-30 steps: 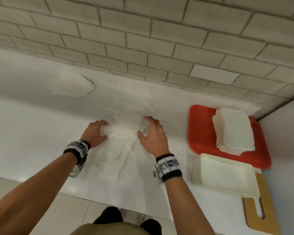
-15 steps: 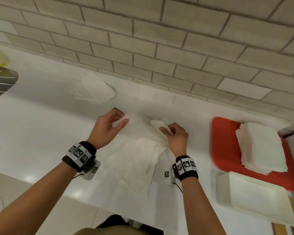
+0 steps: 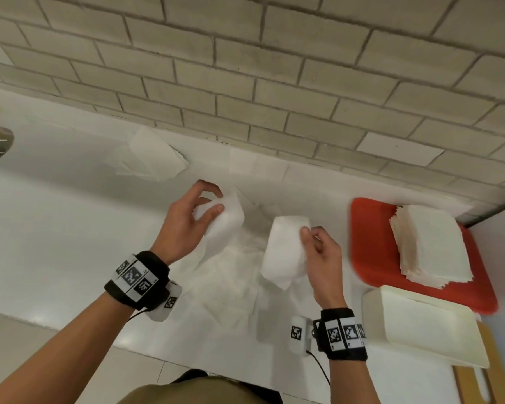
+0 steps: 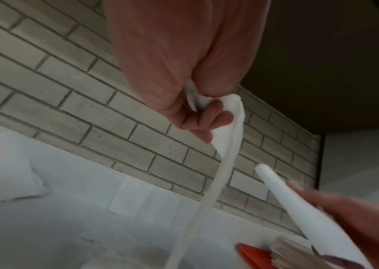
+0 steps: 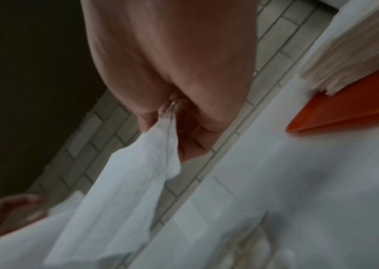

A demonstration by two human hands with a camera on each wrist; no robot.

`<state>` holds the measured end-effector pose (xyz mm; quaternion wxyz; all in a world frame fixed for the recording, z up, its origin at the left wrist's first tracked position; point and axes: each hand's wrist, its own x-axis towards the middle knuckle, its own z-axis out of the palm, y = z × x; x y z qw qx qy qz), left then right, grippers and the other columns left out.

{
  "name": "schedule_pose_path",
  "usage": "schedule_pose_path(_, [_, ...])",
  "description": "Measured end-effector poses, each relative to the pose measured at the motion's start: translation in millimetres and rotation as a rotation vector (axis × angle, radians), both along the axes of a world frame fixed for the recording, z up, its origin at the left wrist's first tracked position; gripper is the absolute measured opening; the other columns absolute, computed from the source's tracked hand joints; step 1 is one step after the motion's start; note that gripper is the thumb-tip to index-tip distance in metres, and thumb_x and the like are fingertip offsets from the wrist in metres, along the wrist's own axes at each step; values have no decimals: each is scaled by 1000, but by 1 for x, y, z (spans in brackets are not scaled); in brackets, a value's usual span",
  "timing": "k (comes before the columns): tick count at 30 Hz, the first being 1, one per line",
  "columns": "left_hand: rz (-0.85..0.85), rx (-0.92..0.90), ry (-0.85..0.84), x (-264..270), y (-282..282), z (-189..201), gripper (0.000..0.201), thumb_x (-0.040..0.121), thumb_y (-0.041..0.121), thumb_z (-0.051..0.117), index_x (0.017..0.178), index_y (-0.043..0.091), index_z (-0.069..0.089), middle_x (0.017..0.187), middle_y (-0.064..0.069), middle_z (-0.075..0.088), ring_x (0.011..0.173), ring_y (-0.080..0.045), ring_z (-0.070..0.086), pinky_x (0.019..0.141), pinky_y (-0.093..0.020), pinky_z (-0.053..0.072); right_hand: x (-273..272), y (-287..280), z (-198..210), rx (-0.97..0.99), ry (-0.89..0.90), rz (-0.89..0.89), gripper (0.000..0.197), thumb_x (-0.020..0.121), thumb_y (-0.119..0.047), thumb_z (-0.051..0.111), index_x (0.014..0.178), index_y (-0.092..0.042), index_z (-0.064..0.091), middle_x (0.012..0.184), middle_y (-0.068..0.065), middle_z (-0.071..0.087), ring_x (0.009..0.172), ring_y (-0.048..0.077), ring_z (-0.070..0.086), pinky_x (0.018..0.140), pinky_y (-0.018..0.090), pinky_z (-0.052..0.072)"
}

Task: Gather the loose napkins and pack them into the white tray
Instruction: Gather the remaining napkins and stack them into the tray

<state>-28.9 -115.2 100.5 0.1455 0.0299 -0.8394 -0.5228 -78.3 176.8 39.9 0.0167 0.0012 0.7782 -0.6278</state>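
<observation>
A white surface runs along a far brick wall. Left hand and right hand each pinch a napkin in curled fingers above loose napkins.

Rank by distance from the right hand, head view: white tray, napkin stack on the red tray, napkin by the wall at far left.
From the right hand:
1. White tray, just right, nearer the person.
2. Napkin stack, farther right, on the red tray.
3. Napkin by the wall, far left.

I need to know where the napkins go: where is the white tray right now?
In the head view the white tray sits at the lower right, on the counter just in front of the red tray, right of the right hand.
</observation>
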Motion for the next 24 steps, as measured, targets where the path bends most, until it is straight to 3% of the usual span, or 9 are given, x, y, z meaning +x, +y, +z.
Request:
schedule_pose_path(1, [-41,-34,12,0,4,-2,16,105,8,65,103,24,68,106,9,70,92,-12,71,82,-30,52,5,-1,7,18,31,29,33,109,-33,67,82,-13,62,71,-2,56,68,14,46,65,34,35])
schedule_pose_path(3, [-96,-89,-22,0,13,-5,31,104,-1,59,93,23,76,98,11,74,92,-4,69,83,-22,48,8,-4,13,197,123,113,26,107,-30,69,83,-19,71,74,-12,68,68,5,59,67,25,45])
schedule_pose_path(6, [-118,-111,-111,-2,21,-13,33,105,3,59,97,29,78,105,14,77,104,-6,71,91,-20,50,9,-6,21,598,285,247,20,104,-35,72,89,-21,75,82,-10,73,74,8,67,74,34,56])
schedule_pose_path(9, [-137,-122,-104,-4,22,-11,21,105,14,65,103,30,77,109,18,77,110,-2,70,100,-21,49,13,-5,48,566,344,459,11,104,-31,73,96,-24,71,85,-14,72,79,7,67,76,33,55])
schedule_pose_path(12, [-223,-116,-133,-4,23,1,17,108,33,61,107,33,78,107,14,79,105,-1,71,101,-26,50,21,-12,80,587,362,683,8,103,-22,71,104,-30,72,92,-14,73,86,5,68,80,33,56])
schedule_pose_path(15, [-356,-27,-198,0,24,15,49,106,67,41,112,36,78,105,7,79,97,-14,71,94,-30,48,16,-28,99,642,417,770,7,101,-25,73,104,-31,74,88,-15,69,82,4,64,79,32,54])
schedule_pose_path(17, [-448,28,-185,5,26,24,51,97,71,53,113,28,77,108,11,78,101,-15,71,92,-33,50,12,-39,109,610,429,794,11,100,-24,75,108,-30,70,92,-12,70,86,6,66,80,34,56])
schedule_pose_path(20, [-487,72,-235,6,32,28,34,82,46,90,104,24,76,98,12,79,95,-9,74,86,-31,56,11,-51,123,577,385,799,25,97,-22,76,107,-28,54,91,-8,70,83,14,65,73,39,56])
schedule_pose_path(24, [-470,-18,-222,3,31,23,35,73,34,99,100,32,76,95,18,79,94,-2,74,88,-26,54,15,-60,128,587,375,774,36,95,-20,77,101,-25,42,81,-5,59,76,18,53,65,39,50])
